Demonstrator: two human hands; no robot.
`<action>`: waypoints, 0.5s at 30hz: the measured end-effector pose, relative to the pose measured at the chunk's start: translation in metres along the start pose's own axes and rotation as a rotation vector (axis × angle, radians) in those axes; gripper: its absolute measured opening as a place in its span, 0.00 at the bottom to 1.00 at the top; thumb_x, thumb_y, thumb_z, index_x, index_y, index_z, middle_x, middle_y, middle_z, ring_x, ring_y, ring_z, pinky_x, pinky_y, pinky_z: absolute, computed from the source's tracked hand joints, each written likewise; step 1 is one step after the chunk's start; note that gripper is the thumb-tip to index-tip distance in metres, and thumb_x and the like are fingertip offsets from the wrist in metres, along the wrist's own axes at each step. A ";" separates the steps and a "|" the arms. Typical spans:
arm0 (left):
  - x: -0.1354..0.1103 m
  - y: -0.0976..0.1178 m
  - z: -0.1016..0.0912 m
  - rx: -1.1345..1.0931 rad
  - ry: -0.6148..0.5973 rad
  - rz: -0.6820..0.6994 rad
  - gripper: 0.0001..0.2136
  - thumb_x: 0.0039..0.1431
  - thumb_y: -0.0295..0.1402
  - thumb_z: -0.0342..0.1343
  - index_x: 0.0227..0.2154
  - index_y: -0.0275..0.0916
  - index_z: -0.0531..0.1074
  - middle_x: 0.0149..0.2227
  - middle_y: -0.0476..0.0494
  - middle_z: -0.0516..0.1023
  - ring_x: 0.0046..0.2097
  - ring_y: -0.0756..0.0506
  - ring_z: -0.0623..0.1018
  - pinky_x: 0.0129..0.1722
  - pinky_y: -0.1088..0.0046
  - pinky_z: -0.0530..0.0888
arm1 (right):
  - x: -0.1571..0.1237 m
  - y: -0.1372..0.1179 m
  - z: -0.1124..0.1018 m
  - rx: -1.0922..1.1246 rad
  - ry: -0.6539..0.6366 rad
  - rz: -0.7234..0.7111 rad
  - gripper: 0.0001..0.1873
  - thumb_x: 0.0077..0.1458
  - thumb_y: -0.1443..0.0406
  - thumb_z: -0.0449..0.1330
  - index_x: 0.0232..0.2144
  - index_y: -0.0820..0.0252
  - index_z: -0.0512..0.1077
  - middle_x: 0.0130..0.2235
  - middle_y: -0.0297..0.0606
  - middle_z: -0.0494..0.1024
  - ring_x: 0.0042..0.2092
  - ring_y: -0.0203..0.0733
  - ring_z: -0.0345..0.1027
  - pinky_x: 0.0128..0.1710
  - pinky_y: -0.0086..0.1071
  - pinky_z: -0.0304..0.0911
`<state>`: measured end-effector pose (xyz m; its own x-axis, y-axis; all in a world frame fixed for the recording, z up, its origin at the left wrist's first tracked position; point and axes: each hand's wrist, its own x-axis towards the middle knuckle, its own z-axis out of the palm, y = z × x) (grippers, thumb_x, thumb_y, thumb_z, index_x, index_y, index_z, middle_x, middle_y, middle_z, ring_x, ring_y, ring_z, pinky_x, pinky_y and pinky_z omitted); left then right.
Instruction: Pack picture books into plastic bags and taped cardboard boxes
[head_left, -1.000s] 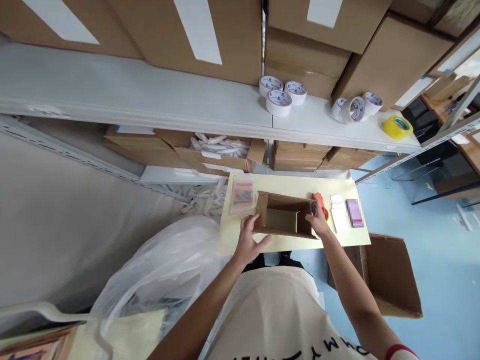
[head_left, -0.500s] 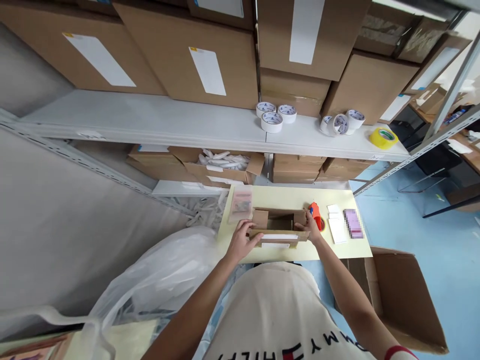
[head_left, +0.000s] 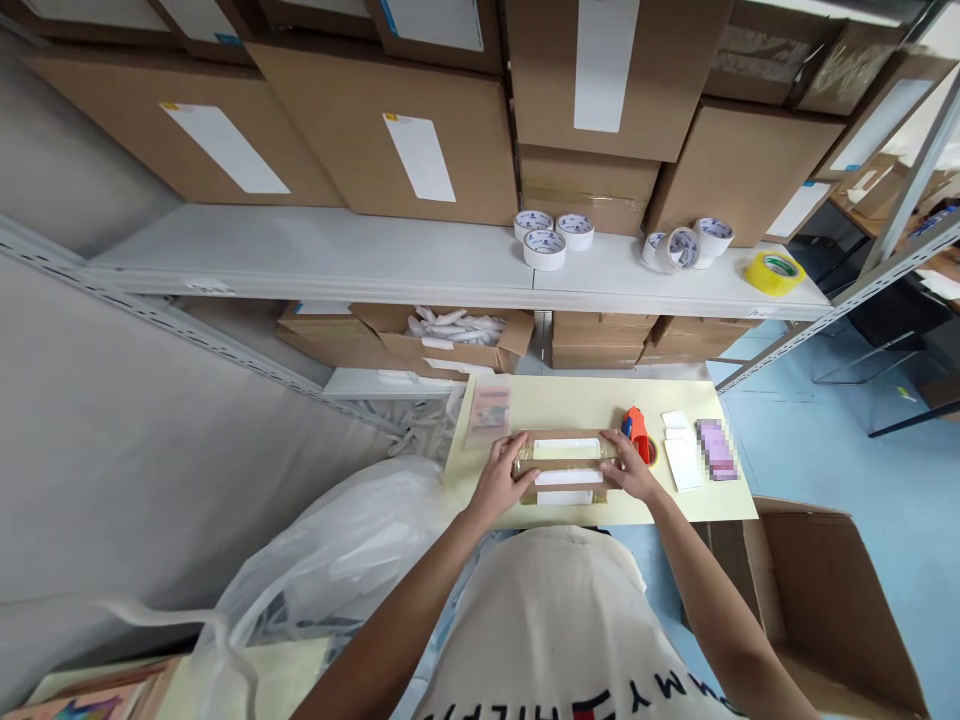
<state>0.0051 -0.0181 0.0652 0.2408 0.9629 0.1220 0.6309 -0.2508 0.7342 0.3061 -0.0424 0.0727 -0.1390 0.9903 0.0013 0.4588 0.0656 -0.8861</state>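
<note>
A small cardboard box [head_left: 566,467] with its flaps folded down and white labels on top lies on the pale yellow table [head_left: 570,405]. My left hand [head_left: 501,477] presses on its left end, fingers curled over the flap. My right hand [head_left: 628,465] presses on its right end the same way. An orange tape dispenser [head_left: 637,433] stands just behind my right hand.
A clear bag with pink contents [head_left: 489,413] lies at the table's back left; white cards [head_left: 681,455] and a purple item [head_left: 717,449] lie right. Tape rolls [head_left: 546,238] and a yellow roll [head_left: 775,270] sit on the shelf. An open carton [head_left: 832,590] stands right, a plastic sack [head_left: 337,560] left.
The box was open one second ago; both hands have folded its flaps down and now hold them shut. The view has tilted slightly.
</note>
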 end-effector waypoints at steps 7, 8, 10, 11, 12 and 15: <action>0.016 -0.012 0.018 0.017 -0.156 -0.019 0.34 0.54 0.40 0.60 0.64 0.44 0.58 0.50 0.39 0.67 0.53 0.40 0.72 0.54 0.63 0.71 | 0.011 0.021 0.020 -0.026 0.140 0.165 0.36 0.55 0.55 0.59 0.64 0.54 0.58 0.63 0.45 0.64 0.65 0.52 0.57 0.64 0.50 0.53; 0.018 -0.013 0.019 0.034 -0.166 -0.030 0.34 0.55 0.40 0.59 0.64 0.44 0.58 0.50 0.39 0.68 0.53 0.40 0.72 0.54 0.63 0.70 | 0.012 0.022 0.020 -0.025 0.136 0.175 0.36 0.54 0.55 0.59 0.64 0.53 0.58 0.63 0.44 0.65 0.64 0.52 0.58 0.63 0.50 0.55; 0.018 -0.011 0.018 0.118 -0.155 -0.047 0.33 0.55 0.42 0.59 0.64 0.43 0.59 0.53 0.36 0.67 0.55 0.38 0.71 0.55 0.59 0.69 | 0.012 0.024 0.020 -0.022 0.124 0.181 0.36 0.54 0.56 0.60 0.64 0.53 0.58 0.63 0.44 0.66 0.63 0.52 0.60 0.63 0.49 0.56; 0.017 -0.008 0.017 0.180 -0.130 -0.053 0.33 0.55 0.42 0.59 0.63 0.43 0.60 0.56 0.34 0.66 0.57 0.35 0.69 0.55 0.56 0.68 | 0.012 0.024 0.020 -0.020 0.118 0.185 0.36 0.55 0.56 0.59 0.64 0.53 0.58 0.63 0.43 0.65 0.64 0.52 0.58 0.63 0.49 0.55; 0.016 -0.004 0.016 0.245 -0.097 -0.053 0.32 0.55 0.43 0.59 0.63 0.43 0.61 0.58 0.32 0.65 0.59 0.33 0.67 0.56 0.53 0.67 | 0.011 0.024 0.021 -0.016 0.109 0.191 0.36 0.55 0.56 0.58 0.65 0.52 0.56 0.64 0.43 0.63 0.65 0.51 0.56 0.64 0.49 0.53; 0.015 0.014 0.017 0.391 -0.040 0.013 0.30 0.58 0.42 0.55 0.63 0.40 0.62 0.65 0.27 0.58 0.64 0.28 0.60 0.60 0.44 0.58 | 0.009 0.021 0.029 0.017 0.068 0.218 0.38 0.58 0.57 0.54 0.68 0.53 0.48 0.69 0.41 0.53 0.70 0.48 0.41 0.67 0.49 0.46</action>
<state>0.0302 -0.0091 0.0654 0.2740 0.9568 0.0975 0.8590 -0.2890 0.4225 0.2886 -0.0357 0.0409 0.0217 0.9868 -0.1603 0.4562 -0.1525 -0.8767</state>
